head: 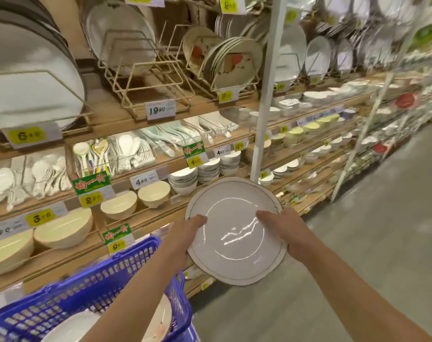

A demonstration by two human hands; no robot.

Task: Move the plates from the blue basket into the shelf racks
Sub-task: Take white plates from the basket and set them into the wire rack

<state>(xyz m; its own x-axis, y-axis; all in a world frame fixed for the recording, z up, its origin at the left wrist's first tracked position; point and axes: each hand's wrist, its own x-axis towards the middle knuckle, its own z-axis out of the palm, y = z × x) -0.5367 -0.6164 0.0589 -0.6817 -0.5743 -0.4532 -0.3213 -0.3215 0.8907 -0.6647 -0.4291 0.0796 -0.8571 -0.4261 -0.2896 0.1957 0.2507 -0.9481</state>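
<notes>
A person stands in a shop aisle of crockery, facing wooden shelves. Low at their left is a blue basket [86, 290] with latticed plastic walls.

Just above and to the right of the basket, both hands hold one white plate [234, 233] with a thin dark line round its rim. It is clear of the basket and touches no shelf. The left hand [183, 234] grips the edge nearer the basket and the right hand [292, 233] grips the far edge. Each thumb lies on the upper face, and the fingers are hidden beneath. The two-sided hold likely keeps the glossy plate level and safe from slipping.

Inside the basket lie more plates: a plain white one [69, 327] and, nearer the basket's right wall, one with a faint reddish pattern [160, 314]. So the job looks only partly done.

High above the basket, on the top shelf, stand cream wire racks that keep plates on edge. One rack [146, 77] is mostly bare, with pale plates at its back. Further right of the basket, another rack [234, 80] holds dark-rimmed plates [232, 60] much like the held one, which seems its likely home. The plate would need tilting upright to slide between the wires.
</notes>
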